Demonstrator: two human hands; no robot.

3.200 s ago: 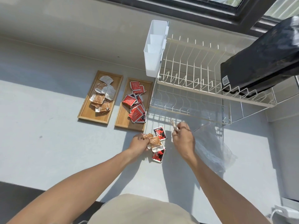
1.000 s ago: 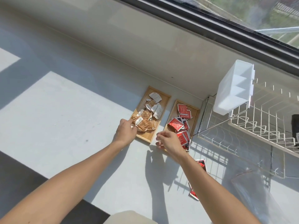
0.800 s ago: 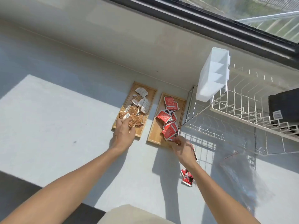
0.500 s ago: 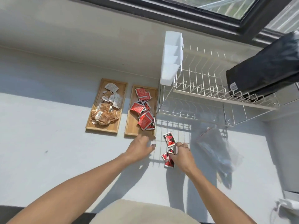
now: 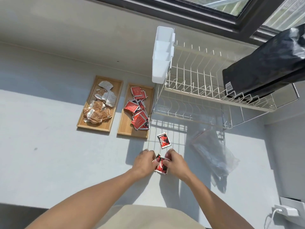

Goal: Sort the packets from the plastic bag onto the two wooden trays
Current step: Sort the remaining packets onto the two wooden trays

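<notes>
Two wooden trays lie side by side on the grey counter. The left tray (image 5: 82, 123) holds several brown and white packets (image 5: 97, 111). The right tray (image 5: 126, 128) holds several red packets (image 5: 139, 119). One red-and-black packet (image 5: 163, 140) lies alone on the counter just right of that tray. Nearer to me, my left hand (image 5: 144, 163) and my right hand (image 5: 175, 162) meet over a small pile of red-and-black packets (image 5: 161, 166), fingers closed on its two sides. The clear plastic bag (image 5: 214, 154) lies flat to the right.
A white wire dish rack (image 5: 198, 90) stands behind the bag, with a white plastic holder (image 5: 162, 53) on its left end and a black bag (image 5: 267, 63) on top. A window frame runs along the back. A white charger (image 5: 287, 210) sits at the lower right.
My left hand has come back from the trays and my right hand has closed in, so both now grip the packet pile. Earlier my left hand put brown packets on the left tray.
</notes>
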